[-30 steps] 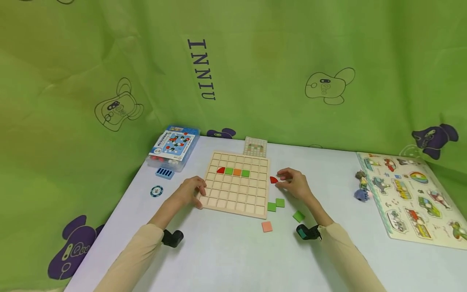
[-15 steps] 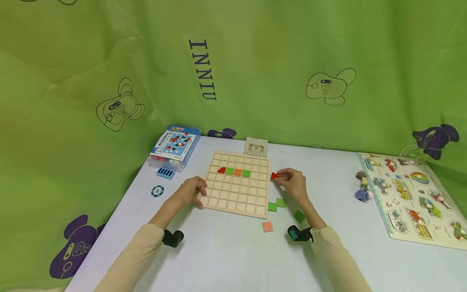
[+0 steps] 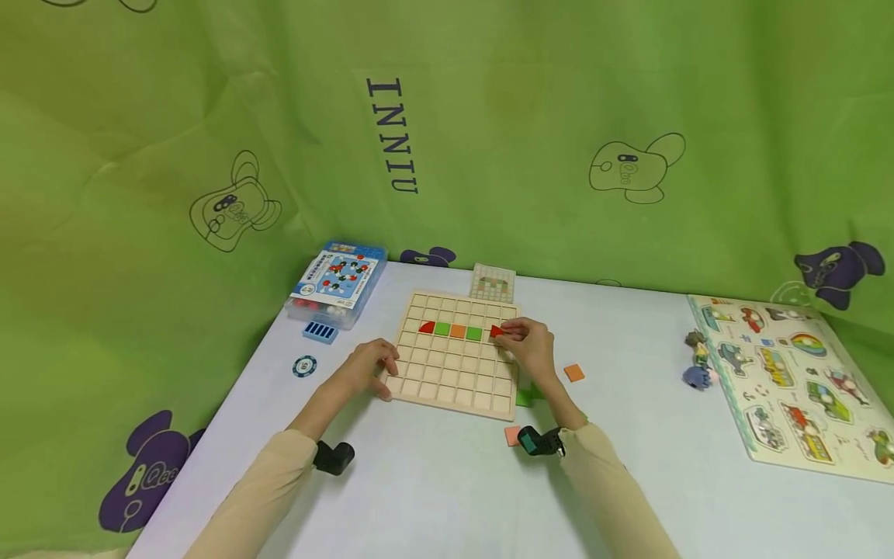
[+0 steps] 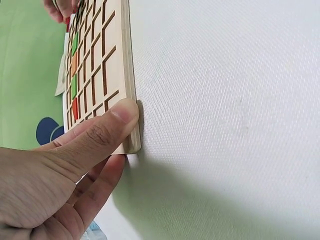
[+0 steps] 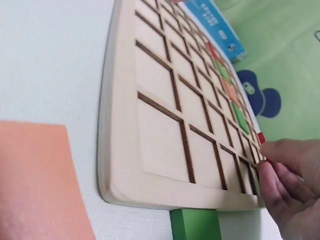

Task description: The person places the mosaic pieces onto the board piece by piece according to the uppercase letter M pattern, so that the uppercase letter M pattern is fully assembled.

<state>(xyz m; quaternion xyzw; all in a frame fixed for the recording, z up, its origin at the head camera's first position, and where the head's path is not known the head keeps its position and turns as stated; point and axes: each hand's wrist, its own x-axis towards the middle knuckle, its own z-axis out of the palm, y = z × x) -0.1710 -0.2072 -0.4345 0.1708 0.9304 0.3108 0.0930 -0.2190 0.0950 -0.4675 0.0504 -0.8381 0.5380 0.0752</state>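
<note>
My left hand (image 3: 366, 371) grips the near left corner of a wooden grid board (image 3: 447, 380); in the left wrist view its thumb (image 4: 107, 127) lies on the front rim. A row in the board holds a red quarter-round tile (image 3: 427, 328), a green tile (image 3: 442, 330), an orange tile (image 3: 457, 331) and another green tile (image 3: 473, 334). Over the right end of that row, my right hand (image 3: 532, 349) pinches a second red tile (image 3: 496, 331) between thumb and fingers. In the right wrist view, the fingers mostly hide this tile (image 5: 261, 137).
A pattern card (image 3: 493, 273) lies behind the board. Loose green (image 3: 525, 398), pink (image 3: 512, 435) and orange (image 3: 574, 373) tiles lie around its right side. At left are a boxed set (image 3: 338, 279), a blue piece (image 3: 320, 332) and a chip (image 3: 304, 366); at right, figurines (image 3: 697, 378) and a picture puzzle (image 3: 761, 365).
My right hand has picked up the red tile from the table beside the board and carried it left over the grid. An orange tile now shows where that hand was. The left hand stays put.
</note>
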